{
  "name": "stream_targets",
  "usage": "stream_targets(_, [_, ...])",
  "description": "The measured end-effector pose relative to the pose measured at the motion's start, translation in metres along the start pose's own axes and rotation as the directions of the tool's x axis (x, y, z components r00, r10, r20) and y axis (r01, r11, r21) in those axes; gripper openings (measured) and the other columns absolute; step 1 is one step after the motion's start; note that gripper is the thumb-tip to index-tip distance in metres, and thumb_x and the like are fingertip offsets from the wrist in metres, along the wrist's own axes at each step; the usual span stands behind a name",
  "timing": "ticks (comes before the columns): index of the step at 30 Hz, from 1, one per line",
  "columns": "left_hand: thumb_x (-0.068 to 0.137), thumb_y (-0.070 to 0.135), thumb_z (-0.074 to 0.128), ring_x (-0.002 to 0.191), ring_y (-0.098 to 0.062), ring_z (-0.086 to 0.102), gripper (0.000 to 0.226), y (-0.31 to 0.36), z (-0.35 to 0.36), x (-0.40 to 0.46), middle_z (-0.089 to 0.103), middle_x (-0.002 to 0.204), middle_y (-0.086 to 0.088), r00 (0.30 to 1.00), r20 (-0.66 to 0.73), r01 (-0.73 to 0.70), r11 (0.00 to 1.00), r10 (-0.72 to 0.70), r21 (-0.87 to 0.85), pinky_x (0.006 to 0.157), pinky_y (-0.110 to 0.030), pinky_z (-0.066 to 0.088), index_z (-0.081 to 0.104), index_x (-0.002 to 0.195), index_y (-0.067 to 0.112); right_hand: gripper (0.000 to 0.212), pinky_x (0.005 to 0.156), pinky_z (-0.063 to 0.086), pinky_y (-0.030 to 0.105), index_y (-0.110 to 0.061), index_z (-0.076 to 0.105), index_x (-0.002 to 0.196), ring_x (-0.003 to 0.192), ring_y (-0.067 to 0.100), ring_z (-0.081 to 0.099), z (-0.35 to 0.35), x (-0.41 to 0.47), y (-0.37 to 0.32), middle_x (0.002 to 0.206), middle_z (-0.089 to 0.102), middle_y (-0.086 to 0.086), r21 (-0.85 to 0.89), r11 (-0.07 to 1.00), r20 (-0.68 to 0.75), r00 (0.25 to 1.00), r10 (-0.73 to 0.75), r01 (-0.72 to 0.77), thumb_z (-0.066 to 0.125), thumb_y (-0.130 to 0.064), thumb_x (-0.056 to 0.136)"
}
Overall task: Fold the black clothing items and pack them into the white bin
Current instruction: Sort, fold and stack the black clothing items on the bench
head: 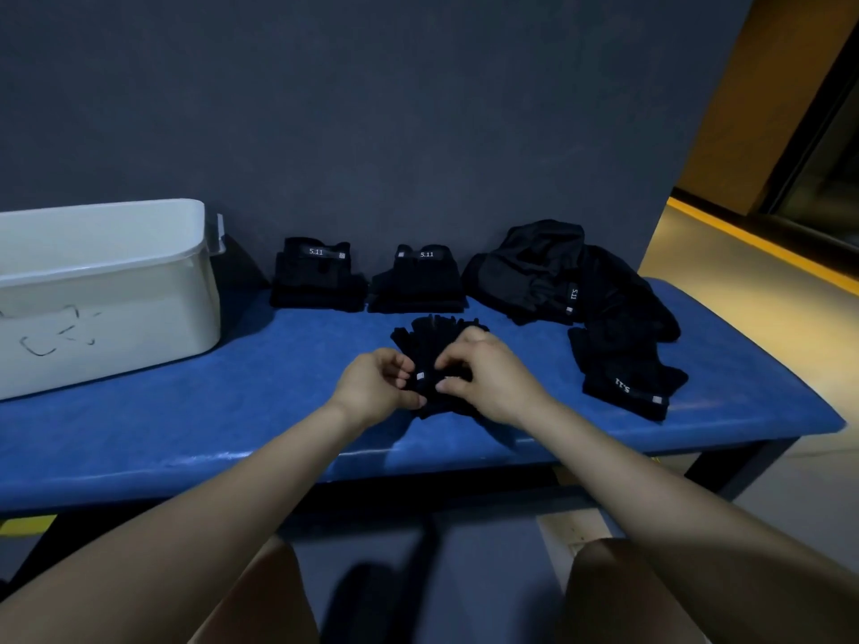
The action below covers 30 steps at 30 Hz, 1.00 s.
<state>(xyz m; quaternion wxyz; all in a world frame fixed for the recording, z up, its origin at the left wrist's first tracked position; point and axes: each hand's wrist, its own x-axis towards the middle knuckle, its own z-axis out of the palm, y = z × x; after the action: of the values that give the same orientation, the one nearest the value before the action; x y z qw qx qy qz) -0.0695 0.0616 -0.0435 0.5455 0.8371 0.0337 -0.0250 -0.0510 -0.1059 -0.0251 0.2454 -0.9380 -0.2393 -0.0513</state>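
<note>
A small black garment (430,343) lies on the blue bench (232,411) in front of me. My left hand (376,388) pinches its near left edge and my right hand (483,378) pinches its near right edge, by a small white tag. Two folded black items (318,281) (418,283) with 5.11 labels sit side by side at the back by the wall. A loose black heap (558,271) lies at the back right, with another flat black piece (623,374) in front of it. The white bin (107,290) stands on the bench at the far left; its inside is hidden.
A dark grey wall (372,109) rises directly behind the bench. The bench's right end (818,420) drops off to a floor with a yellow stripe (767,246). My knees show below the bench's front edge.
</note>
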Motion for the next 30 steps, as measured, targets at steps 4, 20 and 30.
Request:
stream_targets(4, [0.069,0.007,0.080,0.094,-0.014,0.057,0.035,-0.004,-0.003,-0.004,0.061,0.093,0.000,0.996,-0.058,-0.059,0.992,0.066,0.108,0.077,-0.018,0.044,0.063,0.099,0.013,0.030,0.089,0.043,0.030,-0.018,0.062,0.115,0.109,0.017,0.046,0.009,0.000,0.000,0.109,0.051,-0.002,-0.105,0.994,0.059,0.998,-0.020,0.026,0.066,-0.027,0.086])
stream_targets(20, [0.077,0.018,0.075,0.119,-0.014,0.054,0.054,-0.011,-0.005,-0.006,0.061,0.124,0.000,0.994,0.015,-0.104,0.944,0.104,0.313,0.096,-0.020,0.041,0.055,0.128,0.014,0.018,0.055,0.050,0.032,-0.011,0.074,0.085,0.077,0.021,0.059,0.008,-0.015,0.000,0.083,0.064,0.002,-0.334,0.866,-0.023,0.915,-0.403,0.373,0.061,-0.022,0.080])
stream_targets(30, [0.081,0.002,0.058,0.093,-0.014,0.058,0.020,0.005,-0.006,-0.016,0.059,0.094,0.005,0.937,-0.149,-0.234,0.883,0.317,0.408,0.080,-0.027,0.046,0.056,0.088,0.020,0.024,0.087,0.046,0.028,-0.016,0.070,0.110,0.101,0.011,0.055,0.003,-0.015,0.006,0.107,0.061,-0.005,-0.041,0.976,0.067,0.975,-0.212,0.216,0.057,-0.026,0.092])
